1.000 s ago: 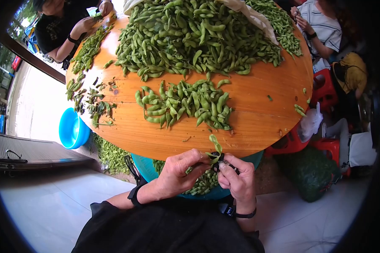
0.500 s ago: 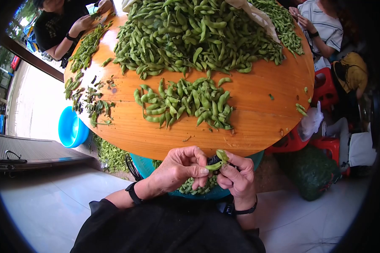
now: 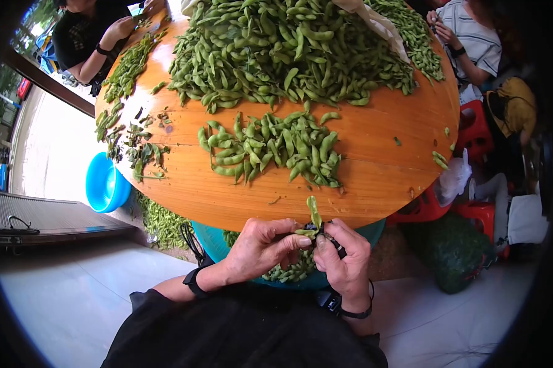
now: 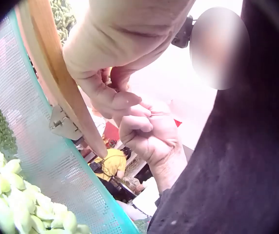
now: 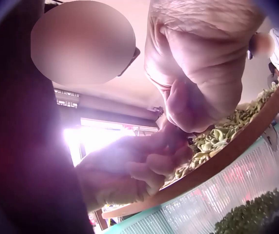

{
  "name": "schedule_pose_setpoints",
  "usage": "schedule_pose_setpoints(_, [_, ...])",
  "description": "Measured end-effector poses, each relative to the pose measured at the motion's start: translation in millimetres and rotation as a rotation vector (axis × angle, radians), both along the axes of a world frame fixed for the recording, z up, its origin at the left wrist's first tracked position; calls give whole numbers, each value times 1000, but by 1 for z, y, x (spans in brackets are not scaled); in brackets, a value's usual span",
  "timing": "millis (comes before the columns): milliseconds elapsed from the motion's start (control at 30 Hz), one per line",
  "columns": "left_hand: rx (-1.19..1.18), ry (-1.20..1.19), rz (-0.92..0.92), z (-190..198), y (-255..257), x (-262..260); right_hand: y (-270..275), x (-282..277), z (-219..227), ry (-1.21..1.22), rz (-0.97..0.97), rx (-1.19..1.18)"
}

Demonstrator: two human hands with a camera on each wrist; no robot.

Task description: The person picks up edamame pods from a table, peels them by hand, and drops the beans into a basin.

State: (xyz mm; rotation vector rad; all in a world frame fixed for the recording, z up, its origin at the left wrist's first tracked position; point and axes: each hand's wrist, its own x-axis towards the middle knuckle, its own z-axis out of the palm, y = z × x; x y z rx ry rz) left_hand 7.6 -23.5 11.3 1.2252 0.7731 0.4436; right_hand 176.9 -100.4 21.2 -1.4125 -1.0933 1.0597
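My left hand (image 3: 293, 240) pinches a green bean pod (image 3: 314, 212) that stands up just below the rim of the round wooden table (image 3: 381, 178). My right hand (image 3: 327, 243) meets it from the right, fingers curled round a small dark tool (image 3: 323, 228) at the pod's base. Both hands hover over a teal mesh basket (image 3: 215, 245) holding trimmed pods (image 3: 289, 273). The left wrist view shows the left hand (image 4: 111, 100) touching the right hand (image 4: 149, 134) beside the basket mesh (image 4: 46, 151). In the right wrist view the right hand (image 5: 193, 92) sits close and blurred, with the pod hidden.
A small pile of pods (image 3: 270, 150) lies near me and a big heap (image 3: 289, 49) covers the far half of the table. Stems and scraps (image 3: 135, 150) litter the left. Two other people (image 3: 98, 30) (image 3: 467, 37) sit opposite. A blue basin (image 3: 104, 184) and red stools (image 3: 473, 211) stand on the floor.
Half a second ago the pod lay crosswise between my fingertips; now it points up toward the table rim. Both hands have stayed over the basket.
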Motion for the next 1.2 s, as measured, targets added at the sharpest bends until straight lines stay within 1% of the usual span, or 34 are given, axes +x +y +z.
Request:
schedule_pose_setpoints(67, [-54,35,7,5,1,0,2,0,2,106,6,-43])
schedule_pose_setpoints(100, [-51,36,9,5,-1,1,2,0,1,107,8,-41])
schedule_pose_setpoints(167, [463,145,66,3,-9,4,2,-1,-1,84,18,-77])
schedule_pose_setpoints(200, [462,147,67,-2,-12,6,1,-2,-1,84,20,-77])
schedule_pose_setpoints(267, [784,133,163,-14,-15,9,2,-9,1,-192,-64,14])
schedule_pose_setpoints(300, [832,154,168,-11,-15,11,3,-13,2,-191,-64,15])
schedule_pose_setpoints(367, [848,163,174,-7,-13,13,4,-20,4,-388,-133,149])
schedule_pose_setpoints(500, [852,206,162,-7,-14,10,4,-19,-3,-411,-125,228])
schedule_pose_setpoints(567, [850,223,152,-5,-13,8,1,-17,-5,-27,-69,7])
schedule_pose_setpoints(600, [847,239,141,-5,-12,7,1,-16,-6,-28,-68,7])
schedule_pose_setpoints(633, [848,238,142,-5,-11,5,2,-14,-8,163,-54,-68])
schedule_pose_setpoints(667, [713,203,97,-7,-8,3,2,-12,-9,354,-40,-142])
schedule_pose_setpoints(700, [578,168,52,-8,-6,1,3,-10,-10,415,-36,-141])
schedule_pose_setpoints(733, [578,167,52,-5,-5,1,2,-7,-13,414,-36,-141])
schedule_pose_setpoints(800, [299,152,2,3,-3,0,0,1,-18,533,63,-157])
schedule_pose_setpoints(833, [299,151,3,4,-2,-1,0,3,-17,533,64,-157])
schedule_pose_setpoints(900, [48,92,-53,4,0,-4,0,6,-13,484,76,-182])
schedule_pose_setpoints(933, [48,91,-52,4,2,-6,1,6,-14,483,76,-182])
schedule_pose_setpoints(1000, [-242,-66,-117,1,6,-9,3,5,-15,-87,71,25])
schedule_pose_setpoints(1033, [-248,-53,-172,-2,5,-9,3,3,-12,-88,72,25])
schedule_pose_setpoints(1100, [-265,-79,-153,0,3,-8,3,-6,0,-527,16,246])
schedule_pose_setpoints(1200, [-304,-138,-132,0,0,-8,-1,-19,5,-692,-1,289])
